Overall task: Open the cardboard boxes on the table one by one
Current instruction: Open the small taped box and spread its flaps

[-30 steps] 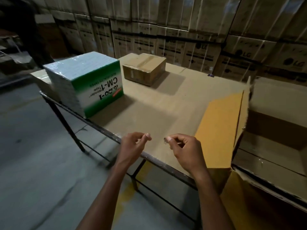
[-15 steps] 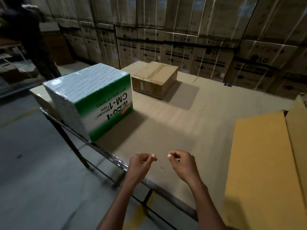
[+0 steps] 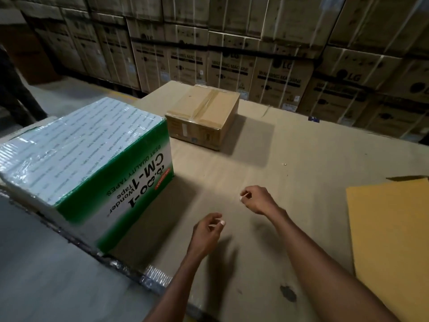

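Note:
A brown cardboard box (image 3: 204, 117), sealed with clear tape along its top, sits at the far side of the table (image 3: 301, 177). A larger green-and-white tape carton (image 3: 88, 163) in plastic wrap stands at the table's left edge. My left hand (image 3: 206, 231) hovers over the table in front of the carton, its fingers curled and thumb against forefinger. My right hand (image 3: 257, 199) hovers a little farther in, curled the same way. I see nothing held in either hand. Both hands are apart from the boxes.
A yellow-brown cardboard flap (image 3: 392, 240) lies at the right edge of the view. Stacked washing machine cartons (image 3: 278, 75) form a wall behind the table. A person's dark trouser leg (image 3: 14, 94) shows at far left above grey floor (image 3: 46, 275).
Both hands have moved forward from the near edge to above the table. The view has shifted left, so the open box on the right has dropped out except for its flap.

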`<state>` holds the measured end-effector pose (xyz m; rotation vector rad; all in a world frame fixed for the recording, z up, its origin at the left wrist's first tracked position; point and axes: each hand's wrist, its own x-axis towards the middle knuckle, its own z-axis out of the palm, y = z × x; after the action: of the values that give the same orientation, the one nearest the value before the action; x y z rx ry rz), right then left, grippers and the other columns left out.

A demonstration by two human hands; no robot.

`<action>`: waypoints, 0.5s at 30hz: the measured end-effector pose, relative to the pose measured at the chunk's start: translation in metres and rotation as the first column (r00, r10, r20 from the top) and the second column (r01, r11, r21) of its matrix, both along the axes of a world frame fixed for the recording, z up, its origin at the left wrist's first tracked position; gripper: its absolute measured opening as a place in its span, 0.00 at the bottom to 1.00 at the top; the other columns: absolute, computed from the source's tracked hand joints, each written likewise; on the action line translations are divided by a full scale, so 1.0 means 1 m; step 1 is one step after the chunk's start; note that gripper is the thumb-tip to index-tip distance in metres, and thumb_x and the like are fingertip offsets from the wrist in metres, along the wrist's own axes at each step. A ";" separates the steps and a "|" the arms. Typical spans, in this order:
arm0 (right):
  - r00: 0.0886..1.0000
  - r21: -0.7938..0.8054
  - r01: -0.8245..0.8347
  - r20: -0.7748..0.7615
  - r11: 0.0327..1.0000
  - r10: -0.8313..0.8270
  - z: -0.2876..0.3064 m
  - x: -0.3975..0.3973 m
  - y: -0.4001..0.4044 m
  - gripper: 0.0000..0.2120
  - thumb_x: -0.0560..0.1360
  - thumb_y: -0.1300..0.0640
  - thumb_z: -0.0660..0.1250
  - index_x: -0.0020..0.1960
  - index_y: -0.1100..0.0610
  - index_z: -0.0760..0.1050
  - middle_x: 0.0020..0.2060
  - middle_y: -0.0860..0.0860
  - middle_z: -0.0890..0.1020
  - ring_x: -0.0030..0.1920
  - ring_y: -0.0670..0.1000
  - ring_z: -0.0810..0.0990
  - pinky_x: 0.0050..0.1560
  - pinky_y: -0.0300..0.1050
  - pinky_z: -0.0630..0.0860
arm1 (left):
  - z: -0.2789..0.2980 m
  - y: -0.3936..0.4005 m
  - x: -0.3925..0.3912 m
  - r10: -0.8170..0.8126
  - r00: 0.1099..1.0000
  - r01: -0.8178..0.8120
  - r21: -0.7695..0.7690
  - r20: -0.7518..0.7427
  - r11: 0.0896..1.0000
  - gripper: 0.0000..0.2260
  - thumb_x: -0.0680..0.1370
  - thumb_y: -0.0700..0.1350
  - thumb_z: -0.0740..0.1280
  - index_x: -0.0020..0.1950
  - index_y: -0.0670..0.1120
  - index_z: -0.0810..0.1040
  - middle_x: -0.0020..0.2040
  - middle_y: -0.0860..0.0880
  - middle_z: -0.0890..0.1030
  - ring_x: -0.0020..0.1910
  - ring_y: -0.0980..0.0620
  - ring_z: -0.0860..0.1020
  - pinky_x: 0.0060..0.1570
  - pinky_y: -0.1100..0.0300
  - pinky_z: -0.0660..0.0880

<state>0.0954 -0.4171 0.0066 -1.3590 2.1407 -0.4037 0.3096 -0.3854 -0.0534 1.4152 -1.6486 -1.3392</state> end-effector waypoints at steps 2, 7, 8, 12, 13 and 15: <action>1.000 0.017 -0.014 -0.013 1.000 0.015 -0.004 -0.006 -0.046 0.13 0.78 0.51 0.71 0.61 0.51 0.83 0.58 0.53 0.85 0.56 0.54 0.83 0.59 0.46 0.79 | -0.006 -0.025 0.000 -0.005 1.000 0.004 0.017 0.018 1.000 0.09 0.81 0.49 0.70 0.60 0.53 0.82 0.51 0.54 0.83 0.48 0.61 0.81 0.38 0.75 0.73; 0.992 0.038 -0.072 -0.098 0.997 0.076 -0.022 -0.013 -0.153 0.26 0.80 0.47 0.68 0.76 0.51 0.70 0.71 0.59 0.76 0.66 0.61 0.78 0.65 0.51 0.76 | -0.028 -0.068 0.001 -0.010 1.000 0.011 0.008 -0.017 1.000 0.08 0.81 0.49 0.70 0.60 0.55 0.83 0.53 0.60 0.84 0.49 0.68 0.79 0.45 0.75 0.73; 0.991 0.024 -0.077 -0.106 0.997 0.079 -0.024 -0.014 -0.173 0.29 0.80 0.46 0.68 0.79 0.50 0.66 0.74 0.59 0.73 0.69 0.62 0.76 0.68 0.53 0.74 | -0.031 -0.075 0.000 -0.011 0.999 0.011 0.012 -0.035 1.000 0.08 0.81 0.48 0.70 0.60 0.55 0.83 0.53 0.60 0.84 0.50 0.68 0.80 0.45 0.75 0.73; 0.995 -0.057 -0.059 -0.081 0.997 0.055 -0.021 -0.014 -0.248 0.38 0.81 0.44 0.66 0.84 0.43 0.50 0.80 0.61 0.63 0.77 0.64 0.67 0.74 0.58 0.68 | -0.038 -0.098 -0.003 0.002 0.995 0.003 0.054 -0.102 0.999 0.07 0.81 0.46 0.70 0.58 0.55 0.83 0.50 0.61 0.85 0.49 0.66 0.81 0.45 0.73 0.74; 0.996 -0.070 -0.055 -0.080 0.996 0.050 -0.020 -0.013 -0.266 0.40 0.81 0.44 0.66 0.84 0.41 0.45 0.81 0.61 0.60 0.78 0.64 0.64 0.75 0.59 0.67 | -0.040 -0.104 -0.004 0.003 0.994 0.004 0.062 -0.112 0.998 0.08 0.81 0.46 0.70 0.57 0.56 0.83 0.49 0.61 0.85 0.49 0.65 0.81 0.45 0.72 0.74; 0.997 -0.091 -0.030 -0.067 0.995 0.024 -0.017 -0.009 -0.297 0.43 0.82 0.44 0.67 0.83 0.38 0.39 0.83 0.63 0.51 0.80 0.66 0.59 0.75 0.61 0.64 | -0.044 -0.114 -0.006 -0.007 0.992 0.016 0.071 -0.125 0.997 0.08 0.81 0.45 0.70 0.57 0.56 0.83 0.49 0.65 0.84 0.50 0.64 0.82 0.46 0.71 0.75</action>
<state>0.0860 -0.7140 -0.0104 -1.4694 2.1781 -0.4576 0.3034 -0.4998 -0.0972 1.3362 -1.5436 -1.4758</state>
